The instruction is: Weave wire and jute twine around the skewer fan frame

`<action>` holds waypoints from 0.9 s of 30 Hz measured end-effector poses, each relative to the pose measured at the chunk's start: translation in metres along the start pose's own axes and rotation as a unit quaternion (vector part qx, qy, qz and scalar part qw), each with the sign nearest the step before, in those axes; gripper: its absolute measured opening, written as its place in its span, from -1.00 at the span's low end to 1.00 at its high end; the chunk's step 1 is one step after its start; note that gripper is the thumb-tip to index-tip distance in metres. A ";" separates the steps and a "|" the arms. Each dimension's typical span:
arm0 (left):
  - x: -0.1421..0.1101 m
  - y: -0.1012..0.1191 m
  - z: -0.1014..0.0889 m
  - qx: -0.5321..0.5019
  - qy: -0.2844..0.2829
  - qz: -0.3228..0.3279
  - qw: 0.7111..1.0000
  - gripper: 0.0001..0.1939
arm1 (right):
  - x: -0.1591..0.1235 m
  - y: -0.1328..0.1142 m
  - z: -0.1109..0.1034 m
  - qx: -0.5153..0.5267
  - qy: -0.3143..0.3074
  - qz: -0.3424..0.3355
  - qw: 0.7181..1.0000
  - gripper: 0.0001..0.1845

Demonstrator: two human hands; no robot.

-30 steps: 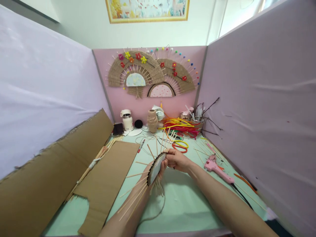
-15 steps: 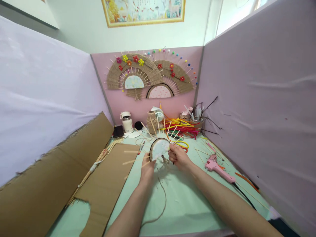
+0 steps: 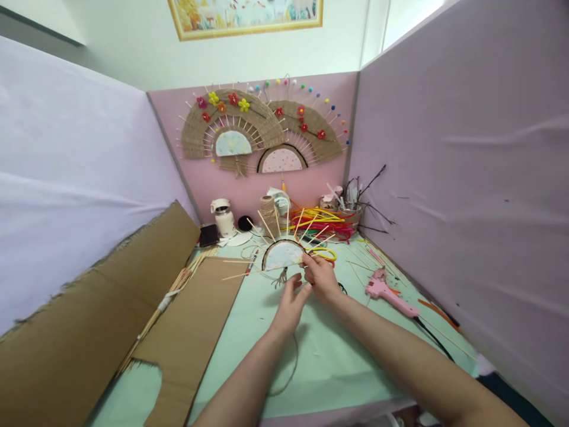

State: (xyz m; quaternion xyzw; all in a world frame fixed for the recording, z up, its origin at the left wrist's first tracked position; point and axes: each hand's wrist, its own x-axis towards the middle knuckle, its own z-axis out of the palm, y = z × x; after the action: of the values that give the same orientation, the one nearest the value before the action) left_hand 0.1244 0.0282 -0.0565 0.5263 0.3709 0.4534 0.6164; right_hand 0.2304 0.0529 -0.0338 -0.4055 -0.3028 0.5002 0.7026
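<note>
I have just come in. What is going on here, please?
The person's right hand holds a half-round fan piece by its right end, wooden sticks spreading from the curved edge. The left hand is just below, close to the right hand; whether it grips anything is unclear. A pink hot-glue gun lies on the table to the right; two decorated fans are on the panel behind.

Looks out from the wearer's head, forward and down over the green tabletop (image 3: pixel 338 367). Sits above the near table edge, behind both forearms. Faces the pink back panel (image 3: pixel 200 184) almost squarely, slightly tilted. Catches the left side panel (image 3: pixel 80 136) and right side panel (image 3: pixel 444 207) at a slant. Frames hands low and central, nearer than the back panel. Crops the wall picture (image 3: pixel 249 15) up top.
</note>
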 end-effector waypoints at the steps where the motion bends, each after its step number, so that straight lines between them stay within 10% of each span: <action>1: 0.004 0.001 0.001 -0.044 0.004 -0.020 0.999 -0.55 | -0.002 0.000 0.001 0.000 -0.007 0.000 1.000 -0.60; 7: 0.015 0.026 0.013 -0.312 0.022 0.019 0.950 -0.63 | -0.019 0.006 0.011 0.004 -0.072 0.026 0.997 -0.62; 15: 0.027 0.053 -0.031 -0.331 0.093 0.058 0.937 -0.78 | -0.021 0.001 0.007 -0.204 -0.125 0.071 0.968 -0.62; 27: 0.026 0.056 -0.060 -0.197 0.108 -0.034 0.974 -0.78 | 0.003 -0.038 -0.024 -0.414 -0.064 -0.257 0.871 -0.75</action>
State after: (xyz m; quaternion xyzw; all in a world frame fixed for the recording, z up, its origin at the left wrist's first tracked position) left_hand 0.0675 0.0734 -0.0113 0.3295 0.3563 0.5503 0.6795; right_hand 0.2685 0.0427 -0.0118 -0.5341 -0.6198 0.1554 0.5536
